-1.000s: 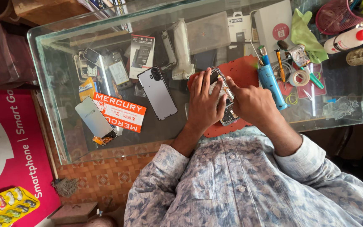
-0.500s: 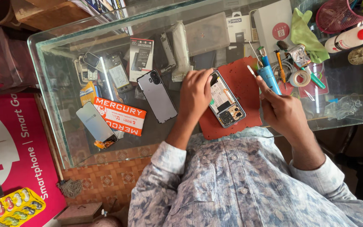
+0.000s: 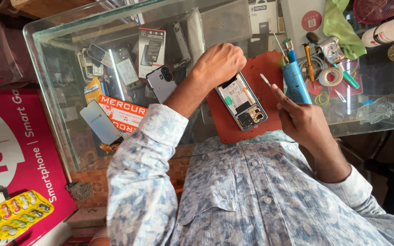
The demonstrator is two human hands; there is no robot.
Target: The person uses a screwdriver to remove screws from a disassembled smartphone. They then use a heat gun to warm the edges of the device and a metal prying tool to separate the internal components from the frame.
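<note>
Glass-topped counter (image 3: 60, 91), seen from above; goods are stored under the glass. Below the pane: a red rectangular label with white lettering (image 3: 125, 109), lying tilted, just beside a pale phone panel (image 3: 100, 122). Above it, a small upright box in black and white with a phone pictured on it (image 3: 151, 51). A grey phone back with camera ring (image 3: 161, 83) rests on the glass near that box. At the far edge, a white carton with a round red sticker (image 3: 305, 20), and a dark-labelled white box (image 3: 261, 13) just left of it. Off the counter, lower left: a large magenta sign with white lettering (image 3: 21, 150), and on it a yellow blister-shaped pack (image 3: 17, 214) holding small coloured pieces.

On the counter lies a red work mat (image 3: 226, 123). The opened phone (image 3: 241, 101) lies on the mat, back cover off, innards up, tilted diagonally.

Left hand (image 3: 218, 61): curled into a loose fist, resting at the phone's upper end, touching or just over it (contact is hidden by the knuckles). Whether it clasps anything, cannot tell.

Right hand (image 3: 303, 119): fingers pinched narrow on a thin pale-tipped tool (image 3: 266, 80), whose tip is raised just right of the phone, apart from it.

Just beside the tool: a blue cylinder (image 3: 296, 82), an orange-handled screwdriver (image 3: 309, 61), a tape roll (image 3: 330, 76), and a green cloth (image 3: 338, 23) further back.
</note>
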